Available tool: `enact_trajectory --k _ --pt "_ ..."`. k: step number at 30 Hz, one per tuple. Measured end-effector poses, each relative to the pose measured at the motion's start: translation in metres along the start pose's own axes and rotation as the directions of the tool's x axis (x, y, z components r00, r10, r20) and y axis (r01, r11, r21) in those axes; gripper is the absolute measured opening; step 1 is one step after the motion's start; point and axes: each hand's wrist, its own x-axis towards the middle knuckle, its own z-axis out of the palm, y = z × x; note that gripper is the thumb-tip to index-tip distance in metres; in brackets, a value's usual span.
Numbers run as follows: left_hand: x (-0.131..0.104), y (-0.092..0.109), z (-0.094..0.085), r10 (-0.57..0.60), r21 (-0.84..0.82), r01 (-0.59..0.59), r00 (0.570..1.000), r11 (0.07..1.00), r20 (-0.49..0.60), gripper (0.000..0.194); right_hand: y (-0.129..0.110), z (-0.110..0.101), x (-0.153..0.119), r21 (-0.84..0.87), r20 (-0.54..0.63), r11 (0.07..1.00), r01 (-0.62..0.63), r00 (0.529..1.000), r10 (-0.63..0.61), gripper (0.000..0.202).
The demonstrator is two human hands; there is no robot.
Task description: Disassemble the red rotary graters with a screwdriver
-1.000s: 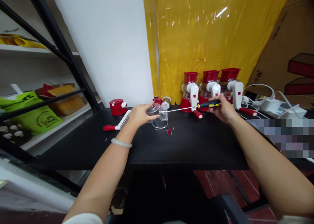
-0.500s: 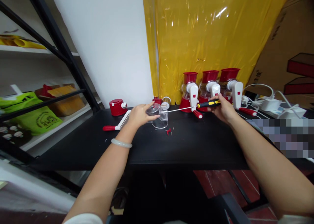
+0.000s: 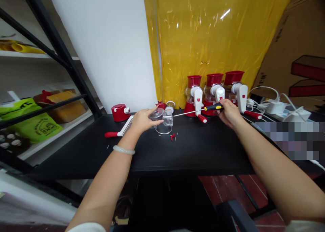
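Observation:
My left hand (image 3: pixel 143 120) is closed on a clear plastic housing (image 3: pixel 164 127) of a rotary grater, thumb and fingers around its round top. In my right hand (image 3: pixel 230 113) is a screwdriver (image 3: pixel 212 107) with a yellow and black handle. Its long shaft points left, and the tip is at the housing's right side; whether they touch I cannot tell. Small red part (image 3: pixel 173 136) and several tiny screw-like pieces lie in front of the housing. A white crank with a red handle (image 3: pixel 111 134) lies by my left wrist, and a red base piece (image 3: pixel 120 112) stands behind it.
Three assembled red and white graters (image 3: pixel 194 100) stand at the back right. A metal drum (image 3: pixel 170 106) sits behind the housing. White cables and plugs (image 3: pixel 276 107) lie farther right on the black table (image 3: pixel 157 159). Shelves (image 3: pixel 76 118) with bags are at the left.
The screwdriver has drawn back slightly to the right; its tip, earlier seen within the clear housing's outline, is now at its right edge. My left hand keeps its hold. The view has shifted a little.

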Motion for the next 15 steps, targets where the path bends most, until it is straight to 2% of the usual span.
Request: enact_trajectory --k 15 --pt "0.0009 -0.0024 -0.0027 0.016 0.037 -0.015 1.0 0.999 -0.022 0.076 0.0043 0.0 0.005 0.008 -0.079 1.0 0.024 0.997 -0.023 0.021"
